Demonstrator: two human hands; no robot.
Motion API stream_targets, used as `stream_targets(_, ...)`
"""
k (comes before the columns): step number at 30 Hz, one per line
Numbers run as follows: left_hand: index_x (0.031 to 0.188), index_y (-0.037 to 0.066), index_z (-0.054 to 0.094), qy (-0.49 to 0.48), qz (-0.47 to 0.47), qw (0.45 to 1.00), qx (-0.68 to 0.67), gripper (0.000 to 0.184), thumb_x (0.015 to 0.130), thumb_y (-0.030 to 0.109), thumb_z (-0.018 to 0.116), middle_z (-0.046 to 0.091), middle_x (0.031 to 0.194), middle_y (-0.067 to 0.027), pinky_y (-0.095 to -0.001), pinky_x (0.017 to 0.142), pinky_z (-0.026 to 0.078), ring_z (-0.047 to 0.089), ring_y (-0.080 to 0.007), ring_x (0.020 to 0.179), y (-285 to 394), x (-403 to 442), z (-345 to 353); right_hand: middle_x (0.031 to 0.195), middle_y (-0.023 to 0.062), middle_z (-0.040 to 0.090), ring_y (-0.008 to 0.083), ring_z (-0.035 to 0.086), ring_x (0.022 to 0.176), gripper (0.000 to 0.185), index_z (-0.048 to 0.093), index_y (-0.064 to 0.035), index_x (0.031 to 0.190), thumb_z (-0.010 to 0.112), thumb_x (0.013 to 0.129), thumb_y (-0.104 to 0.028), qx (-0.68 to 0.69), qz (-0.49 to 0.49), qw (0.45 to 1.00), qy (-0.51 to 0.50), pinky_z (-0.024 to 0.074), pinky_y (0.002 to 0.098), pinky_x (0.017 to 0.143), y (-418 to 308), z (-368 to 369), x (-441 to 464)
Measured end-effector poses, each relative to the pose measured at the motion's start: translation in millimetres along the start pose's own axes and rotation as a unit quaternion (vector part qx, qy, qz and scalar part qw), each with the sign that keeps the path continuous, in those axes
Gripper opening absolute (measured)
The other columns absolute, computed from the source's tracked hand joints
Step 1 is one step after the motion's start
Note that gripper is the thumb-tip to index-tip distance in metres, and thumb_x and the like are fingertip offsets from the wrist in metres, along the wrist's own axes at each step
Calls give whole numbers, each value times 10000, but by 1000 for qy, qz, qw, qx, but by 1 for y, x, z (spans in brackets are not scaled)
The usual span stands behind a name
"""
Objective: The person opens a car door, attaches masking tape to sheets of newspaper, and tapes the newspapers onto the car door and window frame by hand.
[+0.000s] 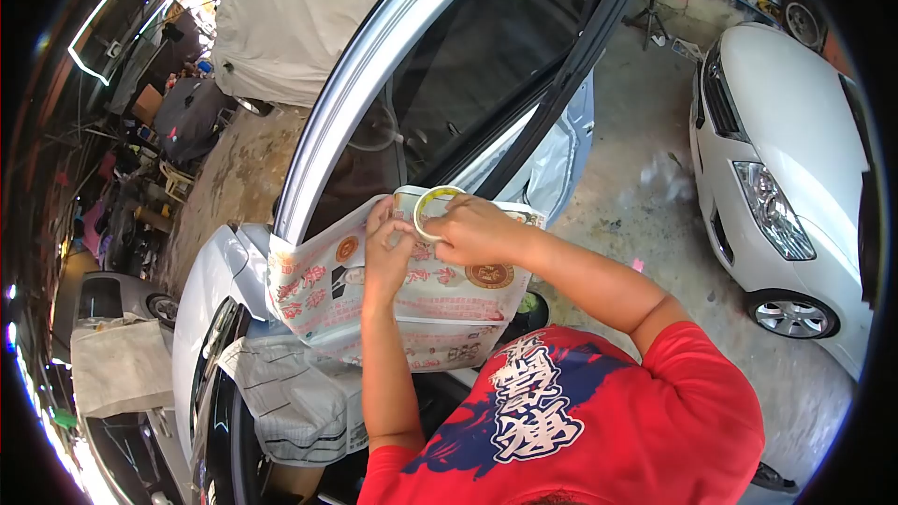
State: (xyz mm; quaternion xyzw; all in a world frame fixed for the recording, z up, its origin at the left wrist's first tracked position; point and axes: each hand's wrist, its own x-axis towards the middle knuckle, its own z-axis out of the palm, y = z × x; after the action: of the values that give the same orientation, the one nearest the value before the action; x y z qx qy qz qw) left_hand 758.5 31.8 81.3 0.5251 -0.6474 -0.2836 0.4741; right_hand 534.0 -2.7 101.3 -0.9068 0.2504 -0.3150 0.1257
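A roll of masking tape [418,212], pale with a yellowish inner ring, is gripped in my right hand [482,232]. It sits at the upper edge of a large printed paper sheet [313,295] with red characters, spread against the open car door [323,122]. Close to the left side of the roll, my left hand [387,248] has its fingers bent and drawn together over the paper's top edge. Whatever is pinched between those fingertips is hidden. The door's dark window glass [477,47] stands just beyond both hands.
A striped cloth [295,402] drapes over the car below the paper. To the right is a parked white car [790,159]. A covered vehicle [290,19] stands behind the door, and clutter lines the left side. A tripod stand [650,14] is at the back.
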Motion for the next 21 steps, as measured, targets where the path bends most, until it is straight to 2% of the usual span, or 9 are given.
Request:
stream_targets(1,921,11,690,12,4,1000,-19,83,865,53,735,420,1543,-185,-428,1205,313,436,-328,1437,-9,1,0,691,170,696,396,706,742,218,690,-22,960,674,814,-183,-17,4,1000,0,553,530,827,1,-1,3)
stream_targets(2,941,13,681,25,8,999,-38,97,871,57,730,419,1535,-188,-424,1200,321,443,-323,1428,-17,0,0,742,179,710,386,713,748,212,677,-9,939,672,822,-186,-56,59,997,-16,559,529,760,4,-4,6)
stream_targets(5,1012,39,684,81,3,997,10,208,836,82,786,459,1487,-205,-420,1171,349,471,-352,1383,-14,2,14,776,196,713,381,716,754,194,671,-2,933,661,839,-171,-64,31,997,15,559,510,754,10,-17,11)
stream_targets(6,1054,46,678,107,7,992,-61,265,838,129,808,480,1442,-205,-406,1152,366,488,-336,1340,-17,3,22,784,199,715,373,714,745,166,671,0,931,646,856,-146,-59,25,998,14,539,503,804,6,-19,12)
stream_targets(9,1068,36,673,94,19,994,50,298,834,147,820,490,1407,-203,-406,1141,369,476,-320,1338,-1,1,23,782,200,718,370,709,725,159,670,3,932,646,856,-135,-64,-13,998,15,509,489,860,5,-15,12)
stream_targets(13,993,17,694,77,-3,996,40,184,882,138,776,493,1420,-183,-411,1128,375,470,-314,1343,2,2,20,788,178,730,349,716,744,162,692,13,922,648,845,-123,-80,-19,996,-18,496,461,845,-2,-15,20)
stream_targets(16,959,2,695,72,-5,997,21,130,915,117,737,491,1437,-178,-410,1122,384,479,-317,1337,4,-1,24,749,177,714,356,706,723,197,687,0,924,641,854,-179,-319,39,943,-86,516,476,857,2,-9,31)
stream_targets(19,991,-6,700,104,-29,994,30,111,939,91,699,495,1437,-182,-405,1123,390,474,-317,1356,-2,0,21,777,183,729,349,723,730,226,706,-22,937,634,896,-232,-391,101,912,-74,550,452,799,28,-46,46)
stream_targets(21,1048,-28,698,104,-29,994,16,134,965,70,660,460,1473,-170,-368,1127,390,472,-283,1370,-3,4,23,802,198,734,363,733,756,248,710,-19,954,645,911,-255,-271,111,954,-63,570,460,753,11,-74,53)
